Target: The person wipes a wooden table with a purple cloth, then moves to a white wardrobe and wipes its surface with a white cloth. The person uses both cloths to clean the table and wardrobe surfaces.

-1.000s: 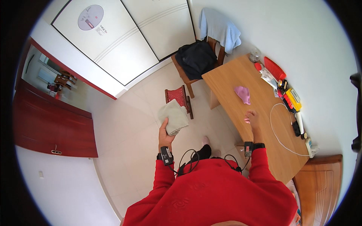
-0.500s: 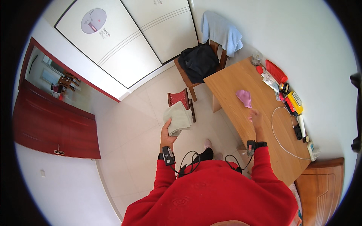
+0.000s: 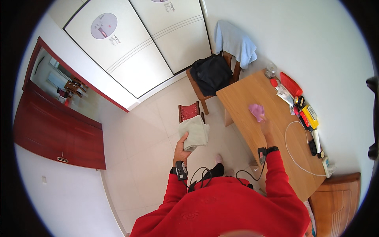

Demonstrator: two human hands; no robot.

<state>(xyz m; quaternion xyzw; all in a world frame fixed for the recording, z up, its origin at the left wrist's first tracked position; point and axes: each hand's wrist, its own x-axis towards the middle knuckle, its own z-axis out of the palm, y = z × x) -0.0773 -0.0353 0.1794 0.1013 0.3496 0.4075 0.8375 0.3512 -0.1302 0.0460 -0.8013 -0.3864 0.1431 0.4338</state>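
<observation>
A crumpled pink cloth [image 3: 257,111] is spread on the wooden desk [image 3: 241,93], and its near edge has now been reached by the right hand [image 3: 267,127], which was held just short of it a moment ago; whether it is pinched cannot be told. A cloth is thus met by each hand: a folded pale green cloth [image 3: 193,133] is grasped in the left hand [image 3: 182,149], above the floor by a red-topped stool [image 3: 188,112].
</observation>
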